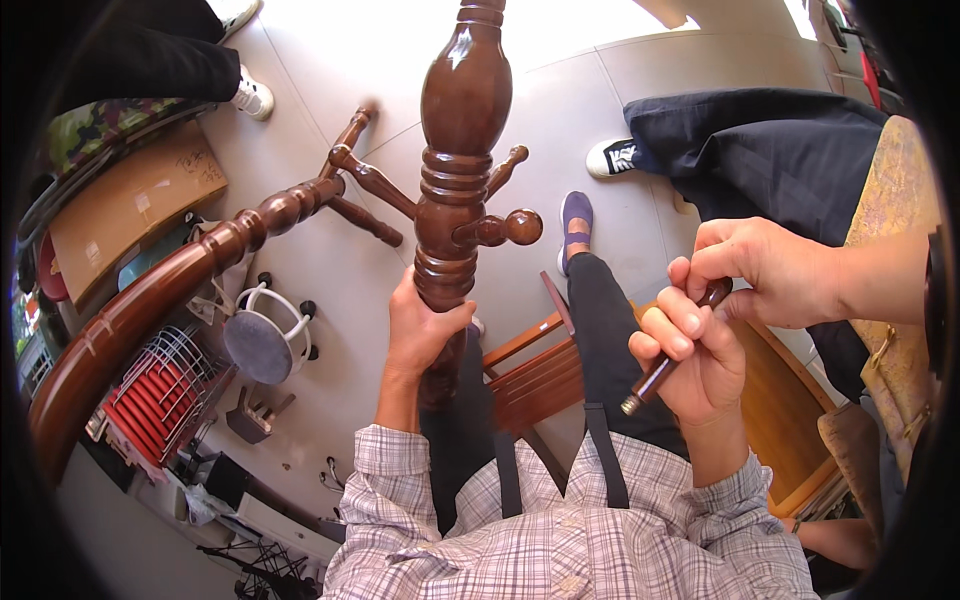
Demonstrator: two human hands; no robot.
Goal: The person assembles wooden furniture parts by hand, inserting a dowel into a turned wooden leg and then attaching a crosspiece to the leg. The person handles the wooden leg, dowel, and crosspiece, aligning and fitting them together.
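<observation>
My left hand [425,325] is wrapped round the lower part of a thick, dark brown turned wooden post [466,95]. Several knobbed pegs [523,227] branch from its ringed middle. In my right hand [712,365] is a slim dark wooden peg [655,380] with a brass-coloured metal tip pointing down and left. Another person's hand [765,265] reaches in from the right, its fingers at the peg's upper end, close to mine. Whether those fingers grip it is partly hidden.
A second turned post [200,262] with splayed ends slants across the left. Beyond it are a cardboard box [140,200], a round grey stool [265,345] and red stacked items [150,415]. A slatted wooden chair [540,370] stands below. Other people's legs [750,150] are nearby.
</observation>
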